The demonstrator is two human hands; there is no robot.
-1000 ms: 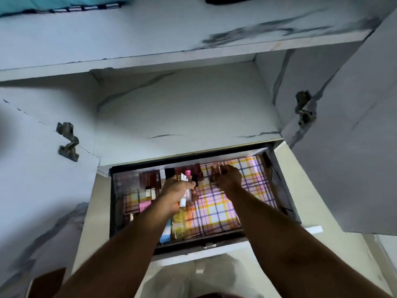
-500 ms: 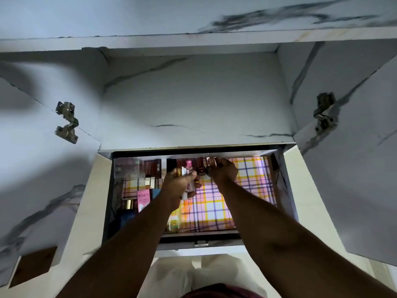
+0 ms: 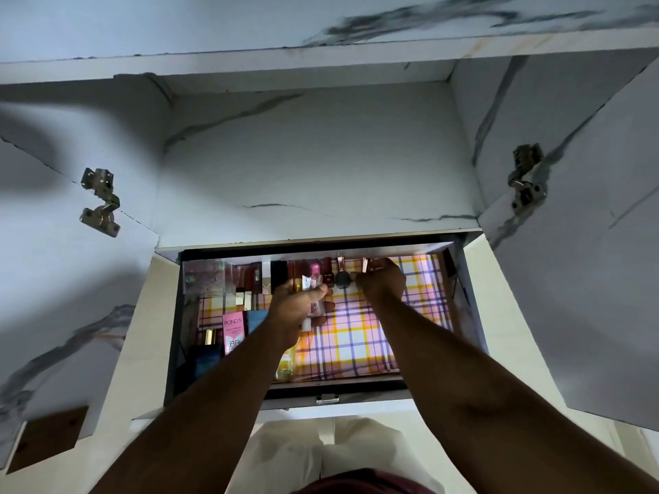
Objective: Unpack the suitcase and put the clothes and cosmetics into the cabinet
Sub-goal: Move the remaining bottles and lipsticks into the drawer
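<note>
Both your hands are in the open drawer point(image 3: 460, 315) of the cabinet, over its checked liner point(image 3: 360, 336). Your left hand point(image 3: 297, 311) has its fingers wrapped round a small clear bottle point(image 3: 313, 304) with pink inside, plus what looks like a second slim piece above it, though I can't make that one out. The bottle's long axis runs front to back, one end showing below your palm toward the drawer's front edge. Your right hand point(image 3: 381, 283) is up at the back edge, fingers curled round something rose-gold; exactly what it pinches I can't tell. Between your two hands stands a dark little nail-polish bottle point(image 3: 342, 278), upright, last in the row of cosmetics point(image 3: 285, 276) along the back wall. So the free ground lies to the right of that row, toward the back right corner. My read: your right hand is nearer that gap, so its piece goes down first, upright beside the dark bottle; the left's bottle follows. Watch the knuckles near that row.
</note>
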